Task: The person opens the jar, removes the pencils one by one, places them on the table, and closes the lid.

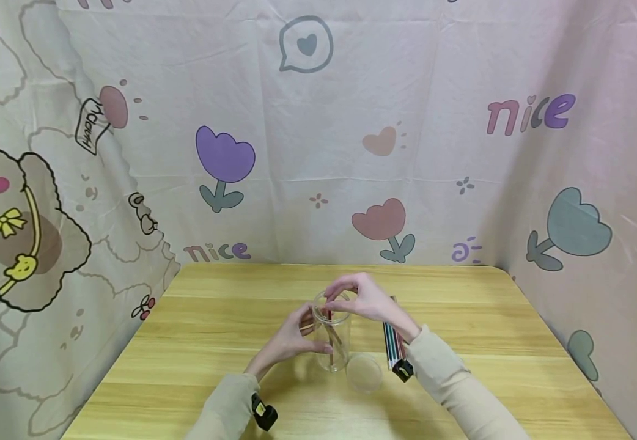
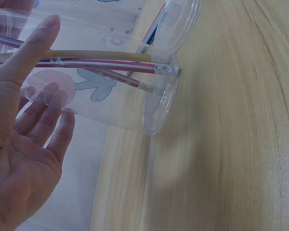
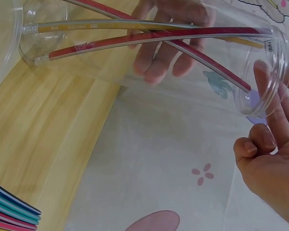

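A clear cylindrical jar (image 1: 340, 348) stands on the table with a few pencils inside, their eraser ends at its base. They include a yellow pencil (image 3: 82, 25) and red pencils (image 3: 111, 41) that cross one another. My left hand (image 1: 295, 335) holds the jar's side, its thumb across the front and fingers behind, as the left wrist view also shows. Over the jar's mouth, my right hand (image 1: 359, 299) has thumb and index finger close together at the rim, beside the red pencil tops. Whether these fingertips pinch a pencil is unclear.
A round clear lid (image 1: 364, 373) lies right of the jar's base. Beyond it is a row of coloured pencils (image 1: 390, 342), partly covered by my right wrist. Patterned cloth (image 1: 307, 153) hangs behind the wooden table (image 1: 214, 305).
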Demonstrator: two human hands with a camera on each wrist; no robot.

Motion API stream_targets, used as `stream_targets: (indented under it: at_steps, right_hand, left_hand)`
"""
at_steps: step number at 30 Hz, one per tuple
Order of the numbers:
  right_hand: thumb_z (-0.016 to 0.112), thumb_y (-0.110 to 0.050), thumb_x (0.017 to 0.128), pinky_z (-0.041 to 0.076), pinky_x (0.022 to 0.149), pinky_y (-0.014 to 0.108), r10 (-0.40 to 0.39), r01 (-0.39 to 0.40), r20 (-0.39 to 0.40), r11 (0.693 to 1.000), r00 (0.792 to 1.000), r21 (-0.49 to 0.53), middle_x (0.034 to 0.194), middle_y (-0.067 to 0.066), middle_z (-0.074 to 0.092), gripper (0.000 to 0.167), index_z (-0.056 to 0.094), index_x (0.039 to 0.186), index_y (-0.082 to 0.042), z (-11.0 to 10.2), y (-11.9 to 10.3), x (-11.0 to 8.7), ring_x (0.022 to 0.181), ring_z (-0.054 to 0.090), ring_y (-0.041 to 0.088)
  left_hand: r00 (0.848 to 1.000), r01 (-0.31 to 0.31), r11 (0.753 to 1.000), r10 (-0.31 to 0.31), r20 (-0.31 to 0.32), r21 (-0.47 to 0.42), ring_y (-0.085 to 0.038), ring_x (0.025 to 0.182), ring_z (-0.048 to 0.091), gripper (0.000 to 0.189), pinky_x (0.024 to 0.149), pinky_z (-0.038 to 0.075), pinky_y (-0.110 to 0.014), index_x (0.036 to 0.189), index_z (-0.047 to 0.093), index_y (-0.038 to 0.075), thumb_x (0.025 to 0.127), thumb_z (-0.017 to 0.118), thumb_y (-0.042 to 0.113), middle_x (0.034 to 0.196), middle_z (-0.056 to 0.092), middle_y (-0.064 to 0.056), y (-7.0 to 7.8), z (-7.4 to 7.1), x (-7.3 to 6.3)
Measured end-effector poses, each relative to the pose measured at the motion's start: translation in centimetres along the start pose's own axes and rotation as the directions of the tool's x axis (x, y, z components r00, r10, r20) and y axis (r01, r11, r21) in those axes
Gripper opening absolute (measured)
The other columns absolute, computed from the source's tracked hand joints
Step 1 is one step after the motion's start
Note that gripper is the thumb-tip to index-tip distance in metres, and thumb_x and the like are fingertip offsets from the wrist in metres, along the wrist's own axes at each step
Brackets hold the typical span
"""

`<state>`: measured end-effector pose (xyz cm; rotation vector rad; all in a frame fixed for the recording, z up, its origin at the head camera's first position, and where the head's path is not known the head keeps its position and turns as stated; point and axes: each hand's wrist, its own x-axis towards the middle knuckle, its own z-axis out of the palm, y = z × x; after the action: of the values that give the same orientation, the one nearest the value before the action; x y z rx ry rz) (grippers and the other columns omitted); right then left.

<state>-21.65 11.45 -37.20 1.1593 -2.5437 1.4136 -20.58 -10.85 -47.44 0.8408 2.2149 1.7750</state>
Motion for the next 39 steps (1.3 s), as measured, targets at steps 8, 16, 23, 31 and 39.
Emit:
stream_targets:
  at_steps: [8, 16, 23, 31, 39]
  right_hand:
    - [0.080, -0.018, 0.086, 0.055, 0.098, 0.030, -0.016, 0.017, 0.089, 1.000, 0.996, -0.004, 0.095, 0.003, 0.079, 0.020, 0.076, 0.103, -0.009, 0.3, 0.3, 0.7, 0.097, 0.072, 0.014]
    - [0.078, -0.011, 0.086, 0.049, 0.097, 0.026, -0.053, 0.061, 0.122, 0.996, 0.991, -0.062, 0.095, 0.000, 0.079, 0.015, 0.077, 0.101, -0.011, 0.7, 0.4, 1.2, 0.093, 0.069, 0.012]
    - [0.080, -0.007, 0.083, 0.038, 0.118, 0.050, -0.093, 0.106, 0.112, 0.987, 0.989, -0.121, 0.093, 0.001, 0.080, 0.014, 0.078, 0.096, -0.010, 0.9, 0.1, 1.4, 0.088, 0.072, 0.008]
    - [0.079, -0.005, 0.083, 0.024, 0.126, 0.063, -0.082, 0.095, 0.110, 0.988, 0.991, -0.122, 0.090, 0.002, 0.079, 0.011, 0.078, 0.094, -0.009, 1.2, 0.1, 1.5, 0.087, 0.072, 0.010]
    - [0.080, -0.007, 0.083, 0.026, 0.127, 0.059, -0.071, 0.082, 0.094, 0.989, 0.993, -0.120, 0.087, 0.001, 0.079, 0.010, 0.078, 0.092, -0.009, 1.1, 0.0, 1.4, 0.087, 0.069, 0.009]
  left_hand:
    - [1.000, 0.005, 1.000, -0.005, 0.003, 0.000, -0.040, 0.135, 0.054, 0.068, 0.118, 0.042, -0.055, 0.133, 0.051, 0.005, 0.077, 0.088, 0.014, 0.141, 0.057, -0.026, 0.0, -0.1, 0.0]
    - [1.000, 0.006, 1.000, -0.006, -0.005, -0.002, -0.040, 0.136, 0.054, 0.070, 0.118, 0.043, -0.054, 0.134, 0.051, 0.005, 0.076, 0.089, 0.014, 0.142, 0.059, -0.019, 0.2, 0.0, -0.1]
    - [1.000, 0.002, 1.000, -0.002, -0.005, -0.002, -0.040, 0.137, 0.053, 0.070, 0.117, 0.043, -0.053, 0.136, 0.051, 0.006, 0.077, 0.088, 0.014, 0.144, 0.057, -0.018, 0.1, -0.1, -0.1]
    - [1.000, -0.004, 1.000, 0.004, 0.000, 0.001, -0.041, 0.138, 0.051, 0.073, 0.117, 0.043, -0.054, 0.138, 0.050, 0.006, 0.077, 0.088, 0.015, 0.146, 0.056, -0.019, 0.1, -0.1, -0.1]
    - [1.000, -0.011, 1.000, 0.011, 0.004, 0.000, -0.041, 0.138, 0.051, 0.070, 0.117, 0.042, -0.054, 0.136, 0.050, 0.006, 0.077, 0.088, 0.014, 0.146, 0.056, -0.018, 0.0, -0.1, -0.1]
